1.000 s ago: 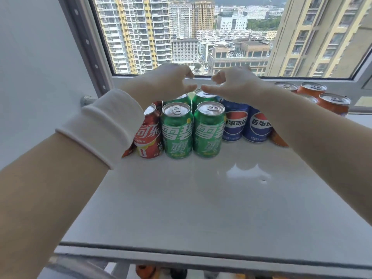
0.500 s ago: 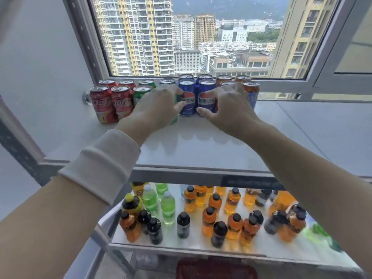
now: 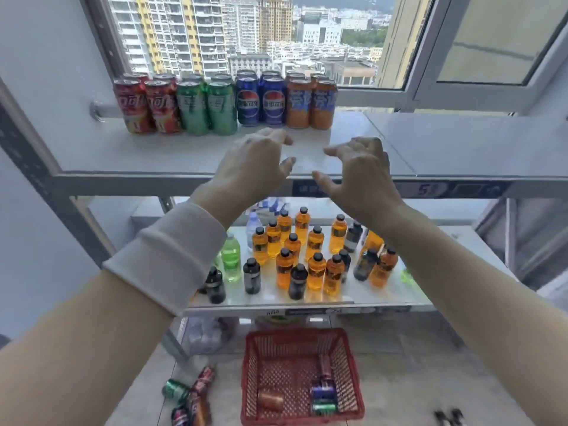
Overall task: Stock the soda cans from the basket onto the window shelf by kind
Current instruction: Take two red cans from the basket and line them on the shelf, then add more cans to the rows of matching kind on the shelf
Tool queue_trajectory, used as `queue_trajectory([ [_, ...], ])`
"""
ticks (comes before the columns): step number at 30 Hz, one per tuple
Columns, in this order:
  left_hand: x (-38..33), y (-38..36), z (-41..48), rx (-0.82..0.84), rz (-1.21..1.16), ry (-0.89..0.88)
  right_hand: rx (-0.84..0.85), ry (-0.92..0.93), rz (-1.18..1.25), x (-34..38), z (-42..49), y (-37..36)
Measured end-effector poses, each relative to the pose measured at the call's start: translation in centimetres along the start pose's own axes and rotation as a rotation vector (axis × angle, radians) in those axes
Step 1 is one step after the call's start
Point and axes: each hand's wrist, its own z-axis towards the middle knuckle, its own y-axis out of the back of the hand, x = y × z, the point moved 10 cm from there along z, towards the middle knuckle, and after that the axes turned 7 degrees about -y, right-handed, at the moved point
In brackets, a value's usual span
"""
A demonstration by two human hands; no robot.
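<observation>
while the left hand (image 3: 252,170) and right hand (image 3: 361,176) hover released over the shelf (image 3: 430,142) front edge, cans (image 3: 247,101) line its 12 o'clock edge.

Head-worn view, forward-down, near window shelf (image 3: 147,155)

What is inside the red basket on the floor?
In the basket lie an orange can, a blue can, a green can and a dark can. Anything under them is hidden.

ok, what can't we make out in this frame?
Head view:
back-row cans: hidden behind front-row cans, count unclear.
basket cans: blurred, kinds uncertain.
floor cans: blurred, piled together.
shelf-edge label: partly behind right hand, unreadable.
</observation>
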Motion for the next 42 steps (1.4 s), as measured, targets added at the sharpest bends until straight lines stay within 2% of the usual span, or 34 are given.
queue_trajectory([
  [10,-3.5,-8.2,-10.8,0.182,-0.067,0.018,0.18,-0.092,0.016,-4.4,-15.2,-6.1],
  [17,-4.4,-16.8,-17.0,0.315,-0.13,0.11,0.282,-0.159,0.044,-9.7,-22.4,-11.8],
  [21,-3.6,-23.0,-20.8,0.395,-0.169,0.168,0.439,-0.258,0.026,-13.5,-27.1,-17.3],
  [26,0.7,-32.1,-26.8,0.542,-0.294,0.382,0.661,-0.406,0.013,-19.0,-32.1,-26.1],
  [30,5.3,-42.6,-32.0,0.641,-0.424,0.604,0.804,-0.543,0.013,-23.8,-36.4,-35.4],
  [34,7.9,-54.3,-37.6,0.776,-0.573,0.806,1.053,-0.51,-0.052,-27.7,-41.3,-46.2],
  [36,9.3,-59.7,-39.4,0.765,-0.645,0.919,1.098,-0.521,-0.039,-30.1,-42.4,-51.7],
  [39,11.4,-68.1,-41.8,0.665,-0.779,1.133,1.122,-0.522,-0.037,-34.0,-43.2,-60.6],
  [42,12.5,-76.2,-44.0,0.568,-0.909,1.339,1.179,-0.426,-0.103,-37.1,-44.5,-69.6],
])
